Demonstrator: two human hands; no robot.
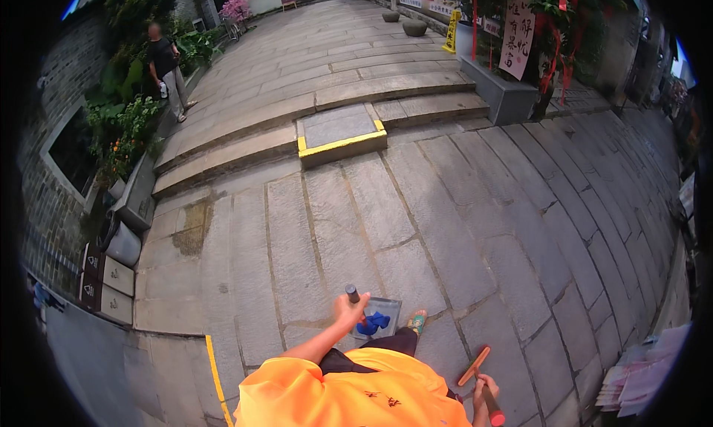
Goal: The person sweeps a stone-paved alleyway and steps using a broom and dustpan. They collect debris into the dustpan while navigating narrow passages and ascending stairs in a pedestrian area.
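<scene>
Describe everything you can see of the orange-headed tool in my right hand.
The tool has a narrow, straight orange head set across a handle with a rounded red end; its material is unclear. Your right hand grips the handle. The head slants over the grey paving; whether they touch, I can't tell.

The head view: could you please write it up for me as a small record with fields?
Left hand: the left hand is closed around a dark-ended handle
Right hand: the right hand grips a red-ended tool near an orange bar; whether they join is hard to tell
Below left hand: grey dustpan-like tray with a crumpled blue item, its kind unclear
Ground: stone paving
Ahead: low steps and a yellow-edged block
Bystander: one person standing, upper left
</scene>
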